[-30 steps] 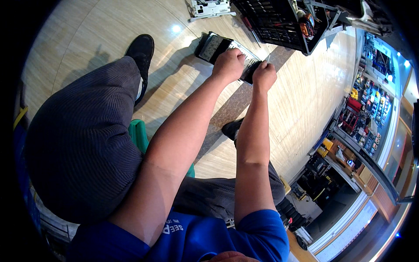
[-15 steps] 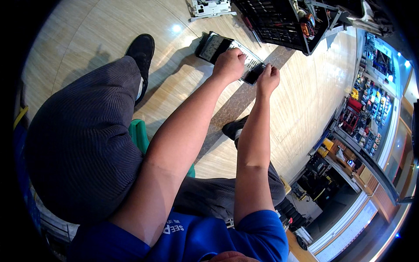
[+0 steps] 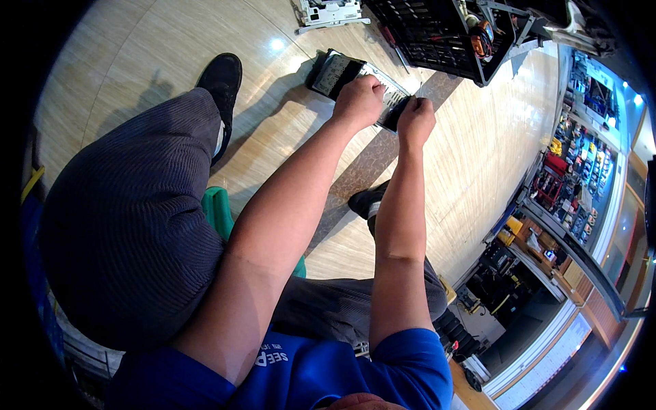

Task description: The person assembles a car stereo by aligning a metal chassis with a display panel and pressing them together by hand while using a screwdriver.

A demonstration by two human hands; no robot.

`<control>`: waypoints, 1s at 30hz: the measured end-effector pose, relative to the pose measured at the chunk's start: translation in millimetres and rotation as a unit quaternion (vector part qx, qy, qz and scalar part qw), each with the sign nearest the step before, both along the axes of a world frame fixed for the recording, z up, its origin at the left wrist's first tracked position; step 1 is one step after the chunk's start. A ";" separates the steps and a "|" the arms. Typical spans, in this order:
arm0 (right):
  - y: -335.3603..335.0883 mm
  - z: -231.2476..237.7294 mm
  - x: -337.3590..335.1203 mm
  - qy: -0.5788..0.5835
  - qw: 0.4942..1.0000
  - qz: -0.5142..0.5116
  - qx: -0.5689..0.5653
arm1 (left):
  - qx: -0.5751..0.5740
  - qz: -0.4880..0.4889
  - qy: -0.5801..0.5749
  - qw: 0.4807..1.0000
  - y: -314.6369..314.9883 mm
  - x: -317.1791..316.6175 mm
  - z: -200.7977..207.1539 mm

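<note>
On the floor ahead lies a box-shaped electronic unit [image 3: 335, 74] with a black and silver metal casing, its right part slotted. My left hand [image 3: 360, 101] is closed over the middle of its edge, the fingertips mostly hidden behind the knuckles. At the unit's right end my right hand [image 3: 416, 121] is closed in a pinch. A thin pale sliver shows just above those fingers; what they grip is too small to name.
A white metal frame part [image 3: 332, 14] lies beyond the unit. To its right stands a black plastic crate [image 3: 437, 37], with a thin screwdriver-like tool [image 3: 395, 49] beside it. A green stool [image 3: 216, 208] shows under my legs. Stocked shelves [image 3: 574, 178] line the far right.
My right hand has shifted slightly left and turned, and a thin pale sliver now shows above its fingers. My left hand and the unit stay in place.
</note>
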State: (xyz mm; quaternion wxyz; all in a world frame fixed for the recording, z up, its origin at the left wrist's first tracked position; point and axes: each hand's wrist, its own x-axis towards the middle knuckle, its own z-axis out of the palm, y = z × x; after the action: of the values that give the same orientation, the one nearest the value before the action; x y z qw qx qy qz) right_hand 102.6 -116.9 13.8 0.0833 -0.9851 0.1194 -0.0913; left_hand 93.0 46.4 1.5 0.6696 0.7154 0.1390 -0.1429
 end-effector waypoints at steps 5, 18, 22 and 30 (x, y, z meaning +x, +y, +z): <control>3.5 3.2 3.9 0.045 0.998 -0.024 -0.029 | -0.002 0.009 -0.005 1.000 -0.5 -0.2 -1.7; -11.2 2.3 5.9 0.064 0.997 -0.032 0.001 | -0.007 0.011 0.006 1.000 1.8 -0.6 0.3; -71.7 0.0 -8.9 0.096 0.987 -0.081 0.098 | -0.020 0.002 0.007 1.000 -3.2 1.5 7.1; -37.3 75.3 -28.8 0.154 0.986 0.006 0.059 | 0.000 0.015 -0.006 1.000 -1.1 -2.9 1.4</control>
State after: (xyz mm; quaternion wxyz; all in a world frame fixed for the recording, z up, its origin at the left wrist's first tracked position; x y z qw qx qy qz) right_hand 73.8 -154.1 89.1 0.1228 -0.9814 0.1306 0.0693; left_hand 90.2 45.3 2.9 0.6727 0.7139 0.1455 -0.1289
